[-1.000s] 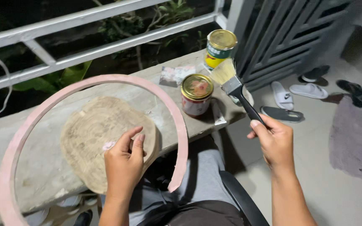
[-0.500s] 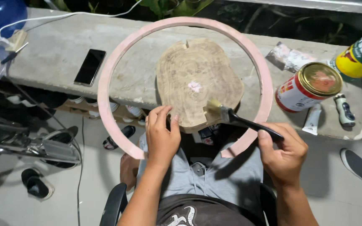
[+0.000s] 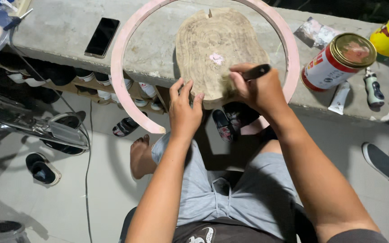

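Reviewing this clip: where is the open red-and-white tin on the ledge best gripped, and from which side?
Grip the red-and-white tin around its cylindrical wall, coming from the near, open edge of the concrete ledge. Its lid is off, so a top grip likely meets the contents. The right hand, which holds the brush handle, is nearest.

The person wears light grey shorts (image 3: 244,193) with a fly seam down the middle and a dark top (image 3: 212,231) bearing a pale printed mark. Both forearms and one foot (image 3: 139,157) are bare.
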